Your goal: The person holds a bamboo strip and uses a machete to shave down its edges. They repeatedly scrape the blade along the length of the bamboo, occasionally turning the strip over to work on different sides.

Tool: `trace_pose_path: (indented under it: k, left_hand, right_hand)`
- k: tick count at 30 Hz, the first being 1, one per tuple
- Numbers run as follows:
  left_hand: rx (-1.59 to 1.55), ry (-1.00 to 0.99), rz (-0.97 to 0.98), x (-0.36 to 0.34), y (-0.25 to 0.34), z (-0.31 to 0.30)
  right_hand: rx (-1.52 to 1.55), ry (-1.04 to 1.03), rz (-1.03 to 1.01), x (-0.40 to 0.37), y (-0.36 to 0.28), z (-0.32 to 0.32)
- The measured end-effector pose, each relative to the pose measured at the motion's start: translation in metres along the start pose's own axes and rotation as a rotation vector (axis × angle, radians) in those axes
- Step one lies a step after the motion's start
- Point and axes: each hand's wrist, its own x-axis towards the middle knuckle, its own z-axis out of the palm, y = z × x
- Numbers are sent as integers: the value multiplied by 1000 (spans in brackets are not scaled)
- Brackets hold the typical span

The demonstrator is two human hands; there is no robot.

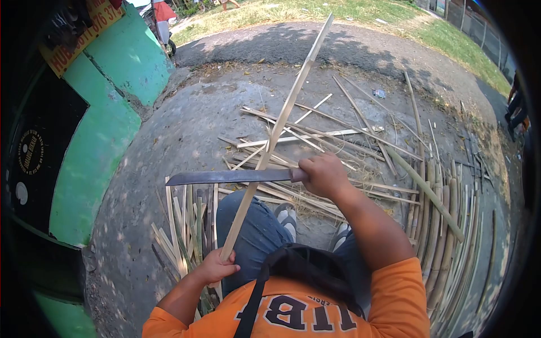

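My right hand (324, 176) is wrapped round the handle of a machete (225, 177), whose long dark blade points left. The blade lies across a pale bamboo strip (287, 107), overlapping it in this view. My left hand (218, 266) grips the lower end of that strip, beside my left knee. From there the strip slants up and away to the right, its far end high over the ground. Beneath the blade is my bent left leg in jeans (253, 217).
Loose bamboo strips (315, 138) lie heaped on the concrete ahead. Upright split pieces (180, 225) stand at my left. Longer bamboo poles (445, 225) are laid out at my right. A green wall (90, 163) rises on the left. A person (515, 107) is at the far right edge.
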Motion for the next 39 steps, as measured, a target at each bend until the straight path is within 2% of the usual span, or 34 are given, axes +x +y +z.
trace_pose_path:
  k: [4, 8, 11, 17, 21, 22, 25, 29, 33, 39]
  left_hand:
    - [9, -41, -34, -4, 2, 1]
    - [-81, -28, -43, -2, -5, -2]
    - [-18, -38, -16, -10, -16, -11]
    - [21, -1, -121, -37, -44, -18]
    - [44, 85, -231, -43, -46, -13]
    - [1, 56, -112, -45, -47, -14]
    - [97, 69, -249, -51, -37, -15]
    - [108, 59, -362, -49, -53, -9]
    - [233, 261, -301, -48, -52, 3]
    - [296, 301, -322, -41, -60, -10]
  right_hand:
    - [-11, 110, 221, 1, 36, 8]
    - [-47, 87, 193, -2, 36, 9]
    - [-43, 83, 146, -1, 21, -1]
    - [-28, 37, 31, 0, 14, 5]
    - [-40, -23, 40, 1, 5, 10]
    - [-43, -43, 43, 1, 4, 10]
    - [-56, -37, 25, -1, 4, 13]
    - [-69, -35, 15, -2, 3, 13]
    - [-59, -8, 40, 1, -6, 9]
    - [-16, -40, 101, -4, -13, 27]
